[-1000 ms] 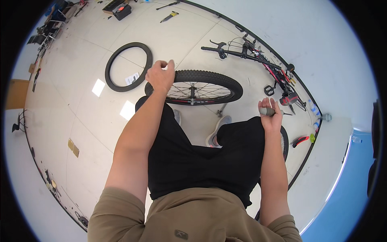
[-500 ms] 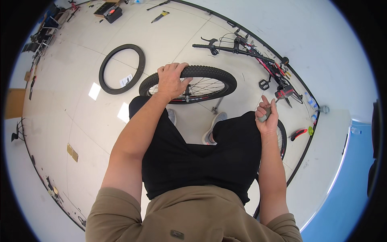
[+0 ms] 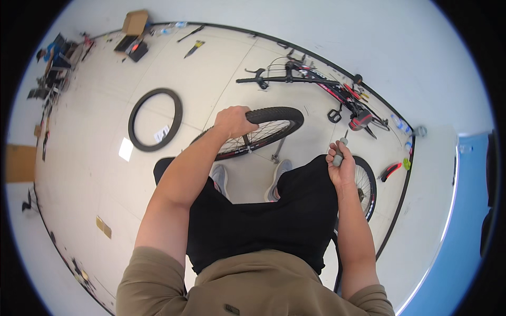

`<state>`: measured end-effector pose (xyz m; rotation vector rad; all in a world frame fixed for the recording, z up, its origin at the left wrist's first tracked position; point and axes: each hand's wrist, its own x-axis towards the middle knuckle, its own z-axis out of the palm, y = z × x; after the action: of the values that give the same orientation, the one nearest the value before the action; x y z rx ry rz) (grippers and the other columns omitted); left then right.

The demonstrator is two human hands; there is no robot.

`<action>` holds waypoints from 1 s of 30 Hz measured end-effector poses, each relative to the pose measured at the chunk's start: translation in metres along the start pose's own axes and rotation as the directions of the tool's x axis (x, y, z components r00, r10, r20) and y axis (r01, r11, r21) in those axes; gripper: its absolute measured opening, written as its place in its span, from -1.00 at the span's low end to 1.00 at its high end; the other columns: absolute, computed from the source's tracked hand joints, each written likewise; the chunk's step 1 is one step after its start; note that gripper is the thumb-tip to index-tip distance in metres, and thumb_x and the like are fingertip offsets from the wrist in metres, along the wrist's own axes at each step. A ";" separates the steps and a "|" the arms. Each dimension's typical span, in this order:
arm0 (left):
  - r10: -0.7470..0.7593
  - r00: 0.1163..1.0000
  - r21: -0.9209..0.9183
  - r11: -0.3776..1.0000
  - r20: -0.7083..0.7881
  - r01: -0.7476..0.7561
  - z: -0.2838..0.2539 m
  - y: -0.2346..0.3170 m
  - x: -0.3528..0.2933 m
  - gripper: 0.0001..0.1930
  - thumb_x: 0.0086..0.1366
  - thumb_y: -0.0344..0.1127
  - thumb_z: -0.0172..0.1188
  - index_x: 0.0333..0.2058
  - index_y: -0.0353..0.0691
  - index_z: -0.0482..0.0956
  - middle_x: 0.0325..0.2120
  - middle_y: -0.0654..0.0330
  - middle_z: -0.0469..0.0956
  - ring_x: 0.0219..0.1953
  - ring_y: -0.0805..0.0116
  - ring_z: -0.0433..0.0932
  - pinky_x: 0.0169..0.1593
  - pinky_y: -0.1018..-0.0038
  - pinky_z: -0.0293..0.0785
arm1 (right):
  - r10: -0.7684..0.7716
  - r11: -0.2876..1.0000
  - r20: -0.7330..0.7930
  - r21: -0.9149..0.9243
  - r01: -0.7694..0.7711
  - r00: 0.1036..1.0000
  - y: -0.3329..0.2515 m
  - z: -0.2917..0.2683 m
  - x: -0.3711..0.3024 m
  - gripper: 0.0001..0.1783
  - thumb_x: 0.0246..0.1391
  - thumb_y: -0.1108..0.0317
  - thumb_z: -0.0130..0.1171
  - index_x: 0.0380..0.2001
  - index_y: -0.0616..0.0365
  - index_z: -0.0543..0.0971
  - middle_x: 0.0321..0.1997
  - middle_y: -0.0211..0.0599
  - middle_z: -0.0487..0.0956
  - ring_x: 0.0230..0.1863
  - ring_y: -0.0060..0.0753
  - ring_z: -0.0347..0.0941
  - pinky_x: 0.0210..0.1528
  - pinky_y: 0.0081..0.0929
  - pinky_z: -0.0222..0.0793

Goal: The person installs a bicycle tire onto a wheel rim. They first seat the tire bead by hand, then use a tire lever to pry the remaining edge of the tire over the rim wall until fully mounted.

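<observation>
My left hand (image 3: 235,123) is closed over the top of the black knobbly tyre on a spoked bicycle wheel (image 3: 280,114), held upright but leaning in front of my knees. The forearm hides the wheel's left part. My right hand (image 3: 343,169), beside my right knee, is wrapped round the grey-green handle of a screwdriver (image 3: 338,158), whose thin shaft points away from me. Just beyond its tip is the red and black saddle (image 3: 361,120) of a bicycle frame (image 3: 329,88) lying on the floor.
A loose black tyre (image 3: 177,113) lies on the floor to the left, with a white paper (image 3: 162,134) inside its ring. A second wheel (image 3: 372,184) is beside my right leg. Farther off are a yellow-handled tool (image 3: 195,48), an open cardboard box (image 3: 134,23) and plastic bottles (image 3: 400,124) by the wall.
The wheel has tilted, its right side now higher than its left, with my left hand still on the tyre. My right hand has turned the screwdriver, so its shaft shows more clearly.
</observation>
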<state>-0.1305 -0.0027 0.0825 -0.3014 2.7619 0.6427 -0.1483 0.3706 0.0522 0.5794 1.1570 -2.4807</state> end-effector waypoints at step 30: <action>-0.311 0.917 -0.634 0.769 -0.251 0.087 0.105 -0.002 -0.057 -0.59 0.12 -0.16 0.44 -0.23 -0.35 0.52 -0.46 0.08 0.62 -0.41 0.18 0.60 -0.25 0.26 0.51 | -0.025 1.000 0.066 -0.009 0.026 0.997 0.008 0.040 -0.006 -0.85 0.26 0.40 0.16 -0.16 0.19 0.47 -0.27 -0.20 0.54 -0.38 -0.42 0.47 -0.33 -0.34 0.49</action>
<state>-0.0528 0.0516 0.0095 -0.9209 2.6723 1.5550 -0.1480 0.3351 0.0731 0.4791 1.1579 -2.4945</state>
